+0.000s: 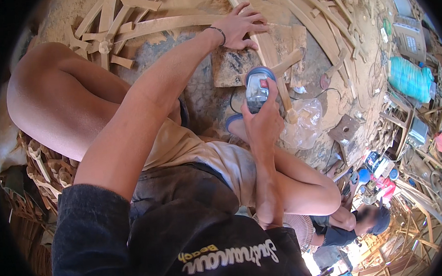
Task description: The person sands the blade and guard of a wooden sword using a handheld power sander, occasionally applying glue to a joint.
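My right hand (266,115) is wrapped round a power sander (257,90), a rounded tool with a dark rim and a red patch on top. The sander's head is against or just over a long pale wooden piece (267,51), which runs from the top edge down toward my legs. Farther up, my left hand (240,28) lies across the same piece and holds it, fingers spread and bent over its edge. A shorter curved wooden arm (288,62) crosses near the sander. Beneath them is a worn wooden board (227,70).
Curved wooden parts (167,24) lie at the far left, with more strips (320,25) at the far right. A clear plastic bag (305,126) and a square plate with a hole (344,130) rest on the dusty floor. A turquoise bundle (410,79) and another person (343,224) are at right.
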The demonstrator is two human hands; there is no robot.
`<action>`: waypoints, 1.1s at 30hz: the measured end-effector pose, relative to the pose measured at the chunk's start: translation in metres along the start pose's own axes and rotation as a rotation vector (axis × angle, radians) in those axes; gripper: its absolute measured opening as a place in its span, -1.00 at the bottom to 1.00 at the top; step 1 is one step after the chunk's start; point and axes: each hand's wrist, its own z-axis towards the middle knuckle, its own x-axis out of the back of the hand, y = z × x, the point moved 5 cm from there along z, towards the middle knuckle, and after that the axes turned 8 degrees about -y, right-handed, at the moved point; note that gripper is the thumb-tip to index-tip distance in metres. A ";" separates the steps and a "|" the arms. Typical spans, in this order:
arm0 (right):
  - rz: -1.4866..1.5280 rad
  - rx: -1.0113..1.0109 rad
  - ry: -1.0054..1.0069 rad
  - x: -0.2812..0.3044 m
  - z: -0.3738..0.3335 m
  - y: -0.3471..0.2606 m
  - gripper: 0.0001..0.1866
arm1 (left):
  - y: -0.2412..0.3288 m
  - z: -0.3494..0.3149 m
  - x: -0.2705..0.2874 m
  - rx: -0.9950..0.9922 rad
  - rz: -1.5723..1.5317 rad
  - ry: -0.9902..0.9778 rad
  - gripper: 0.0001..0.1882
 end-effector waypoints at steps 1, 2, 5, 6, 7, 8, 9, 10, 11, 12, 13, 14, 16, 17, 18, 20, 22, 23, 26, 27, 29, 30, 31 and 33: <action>-0.020 -0.022 -0.013 0.002 -0.001 0.000 -0.06 | 0.001 0.001 0.003 -0.005 -0.007 0.011 -0.25; -0.040 -0.043 -0.025 0.004 -0.002 0.000 -0.06 | 0.001 0.001 0.006 -0.011 -0.014 0.022 -0.24; 0.009 0.021 0.000 0.002 0.001 0.002 -0.04 | -0.004 -0.008 0.003 -0.021 0.029 0.015 -0.26; 0.021 0.028 0.040 0.006 0.000 0.004 -0.04 | -0.002 -0.005 0.003 -0.028 0.014 0.001 -0.26; 0.032 0.037 0.079 0.012 -0.003 0.007 -0.03 | 0.000 -0.003 0.003 -0.032 -0.002 -0.012 -0.25; 0.040 0.025 0.084 0.015 -0.002 0.010 -0.02 | 0.001 -0.001 0.003 -0.036 -0.018 -0.026 -0.25; 0.049 0.015 0.091 0.019 -0.001 0.012 -0.02 | 0.001 0.003 0.006 -0.043 -0.001 -0.015 -0.25; 0.058 -0.011 0.054 0.020 0.000 0.010 -0.01 | -0.002 0.000 0.005 -0.040 0.017 -0.014 -0.25; 0.067 -0.036 0.015 0.018 0.000 0.009 -0.01 | -0.004 -0.005 0.003 -0.036 0.035 -0.012 -0.25; 0.059 0.001 0.049 0.017 0.001 0.010 -0.02 | -0.002 -0.003 0.004 -0.043 0.024 -0.005 -0.25; 0.052 0.038 0.082 0.014 0.002 0.012 -0.03 | -0.002 -0.003 0.005 -0.049 0.014 0.002 -0.26; 0.044 0.059 0.104 0.013 0.002 0.015 -0.04 | 0.000 -0.002 0.006 -0.054 0.004 0.009 -0.26; 0.031 0.092 0.125 0.010 0.002 0.013 -0.04 | -0.002 -0.003 0.004 -0.057 0.009 0.025 -0.26; 0.025 0.101 0.130 0.009 0.002 0.013 -0.04 | -0.002 -0.003 0.003 -0.058 0.011 0.034 -0.27; 0.024 0.098 0.129 0.008 0.003 0.014 -0.04 | -0.001 -0.003 0.003 -0.050 0.004 0.033 -0.27; 0.022 0.093 0.129 0.007 0.003 0.015 -0.03 | 0.000 -0.002 0.004 -0.034 -0.010 0.032 -0.29; 0.045 0.043 0.073 0.010 0.003 0.010 -0.02 | -0.002 -0.004 0.003 -0.032 -0.002 0.034 -0.28; 0.057 0.017 0.045 0.010 0.004 0.008 -0.02 | -0.002 -0.005 0.003 -0.030 0.003 0.036 -0.28; 0.040 0.026 0.059 0.010 0.005 0.009 -0.02 | 0.001 -0.003 0.004 -0.010 0.003 0.009 -0.28; 0.038 0.029 0.059 0.010 0.005 0.009 -0.02 | 0.001 -0.003 0.005 -0.008 0.008 0.009 -0.28; 0.034 0.034 0.060 0.010 0.005 0.009 -0.03 | 0.002 -0.002 0.006 -0.004 0.017 0.009 -0.28; 0.029 0.033 0.059 0.010 0.004 0.008 -0.03 | 0.002 -0.003 0.006 -0.004 0.019 0.013 -0.28; 0.023 0.032 0.058 0.010 0.004 0.006 -0.03 | 0.002 -0.003 0.006 -0.004 0.021 0.016 -0.28; 0.018 0.028 0.053 0.011 0.003 0.005 -0.03 | 0.001 -0.004 0.005 -0.006 0.028 0.028 -0.28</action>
